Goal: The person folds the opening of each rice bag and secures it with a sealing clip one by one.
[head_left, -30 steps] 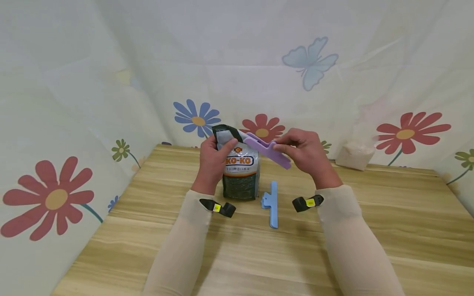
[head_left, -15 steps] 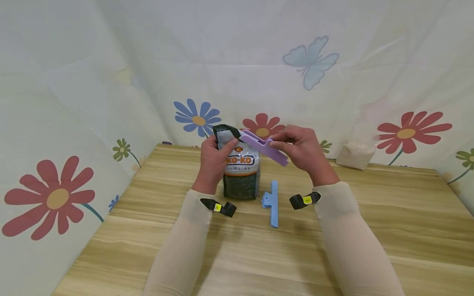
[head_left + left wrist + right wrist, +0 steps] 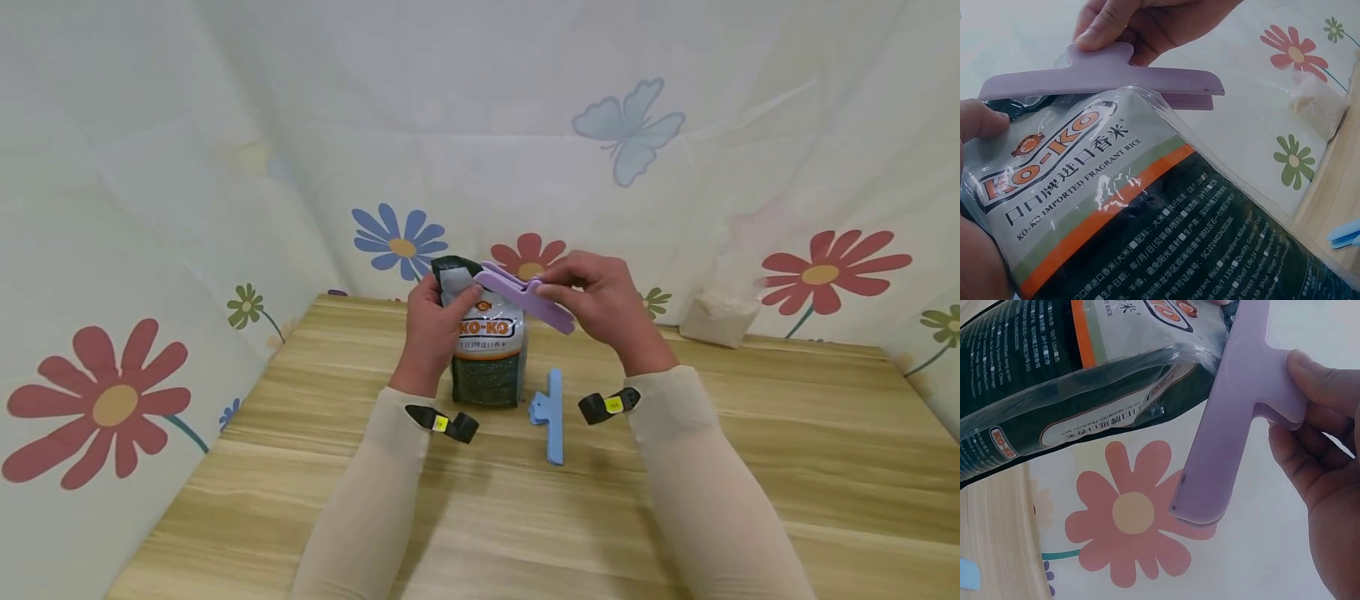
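Observation:
A dark green and silver KO-KO rice bag stands upright on the wooden table. My left hand grips its upper left side, thumb across the front near the folded top. A purple bag clip lies slanted across the bag's top edge; my right hand pinches its handle between thumb and fingers. In the left wrist view the clip spans the top, its two bars parted at the right end. The right wrist view has the clip against the bag's top, its near end jutting past the side.
A blue bag clip lies on the table right of the rice bag. At the back right, a clear bag of pale contents leans against the flowered curtain. Black camera straps circle both wrists.
My right hand has moved left with the purple clip, bringing it further over the top of the rice bag. My left hand and the blue clip have stayed in place.

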A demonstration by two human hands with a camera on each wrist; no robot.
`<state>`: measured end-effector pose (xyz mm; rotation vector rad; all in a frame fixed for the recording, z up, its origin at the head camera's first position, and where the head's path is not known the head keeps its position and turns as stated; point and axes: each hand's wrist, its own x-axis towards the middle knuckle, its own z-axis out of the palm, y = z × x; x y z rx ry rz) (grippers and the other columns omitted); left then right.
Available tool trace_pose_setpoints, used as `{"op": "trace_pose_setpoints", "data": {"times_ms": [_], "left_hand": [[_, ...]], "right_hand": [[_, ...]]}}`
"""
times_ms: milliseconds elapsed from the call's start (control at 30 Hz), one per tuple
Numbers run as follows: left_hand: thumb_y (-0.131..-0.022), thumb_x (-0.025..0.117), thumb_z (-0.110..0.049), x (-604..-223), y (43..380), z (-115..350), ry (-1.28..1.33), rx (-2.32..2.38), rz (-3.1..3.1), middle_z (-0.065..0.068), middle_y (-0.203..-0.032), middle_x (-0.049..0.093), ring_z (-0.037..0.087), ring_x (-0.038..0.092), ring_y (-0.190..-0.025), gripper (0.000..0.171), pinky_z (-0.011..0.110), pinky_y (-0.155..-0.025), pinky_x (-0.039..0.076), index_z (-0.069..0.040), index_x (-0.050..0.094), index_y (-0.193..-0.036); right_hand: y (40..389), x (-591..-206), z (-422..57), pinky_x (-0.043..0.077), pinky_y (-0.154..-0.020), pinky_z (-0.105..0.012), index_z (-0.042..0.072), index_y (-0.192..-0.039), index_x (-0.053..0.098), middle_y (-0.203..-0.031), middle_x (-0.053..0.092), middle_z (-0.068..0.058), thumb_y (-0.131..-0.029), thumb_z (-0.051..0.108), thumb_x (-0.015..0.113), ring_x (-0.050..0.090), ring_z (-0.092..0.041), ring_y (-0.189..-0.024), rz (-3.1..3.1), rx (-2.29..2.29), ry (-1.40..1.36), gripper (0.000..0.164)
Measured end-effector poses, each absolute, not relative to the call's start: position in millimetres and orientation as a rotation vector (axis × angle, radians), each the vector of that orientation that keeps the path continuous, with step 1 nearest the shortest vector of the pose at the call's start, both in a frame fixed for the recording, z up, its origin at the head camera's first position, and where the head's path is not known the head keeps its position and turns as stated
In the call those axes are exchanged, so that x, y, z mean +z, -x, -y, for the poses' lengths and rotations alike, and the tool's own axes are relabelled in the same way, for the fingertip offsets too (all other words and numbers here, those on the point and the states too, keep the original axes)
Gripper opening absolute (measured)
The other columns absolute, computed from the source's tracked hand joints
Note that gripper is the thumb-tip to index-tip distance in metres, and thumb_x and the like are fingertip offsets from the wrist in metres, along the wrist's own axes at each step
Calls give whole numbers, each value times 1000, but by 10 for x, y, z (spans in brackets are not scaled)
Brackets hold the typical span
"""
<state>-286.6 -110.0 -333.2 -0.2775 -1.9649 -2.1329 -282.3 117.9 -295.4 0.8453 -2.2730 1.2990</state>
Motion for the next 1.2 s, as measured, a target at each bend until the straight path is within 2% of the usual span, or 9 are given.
{"op": "trace_pose_setpoints", "data": {"times_ms": [133,300,500,900,1200], "left_hand": [[-88,71,-16,-3335,2871,1106,270,-2129,1968,7,-106,64,17,63,-92,31,34,-84,55,-6,60,-115],[-88,71,-15,-3344,2878,1108,267,-2123,1972,8,-105,65,15,64,-91,31,30,-81,55,-6,61,-115],[-88,71,-15,-3335,2868,1105,270,-2129,1968,11,-104,66,15,64,-88,32,28,-79,55,-3,61,-115],[-87,72,-11,-3331,2863,1092,305,-2111,1948,3,-95,66,12,65,-83,30,27,-75,56,-1,63,-113],[-86,73,-12,-3347,2871,1098,322,-2132,1938,7,-102,67,14,64,-88,31,28,-79,55,-3,64,-115]], "right_hand": [[2824,-2938,-1151,51,-68,-21,10,-94,76,-90,70,-3,-86,15,73,61,-13,-75,2264,1284,-853,10],[2831,-2918,-1119,51,-69,-20,10,-94,76,-92,71,-4,-86,13,73,61,-12,-75,2237,1294,-885,10],[2848,-2900,-1098,52,-67,-25,10,-95,76,-94,72,-4,-86,14,74,61,-12,-74,2225,1308,-903,10],[2862,-2833,-1032,49,-65,-21,10,-95,76,-86,69,-3,-86,14,73,58,-13,-71,2182,1289,-952,10],[2866,-2799,-981,52,-65,-20,10,-93,76,-88,71,-3,-85,13,74,63,-10,-72,2165,1279,-964,9]]}}
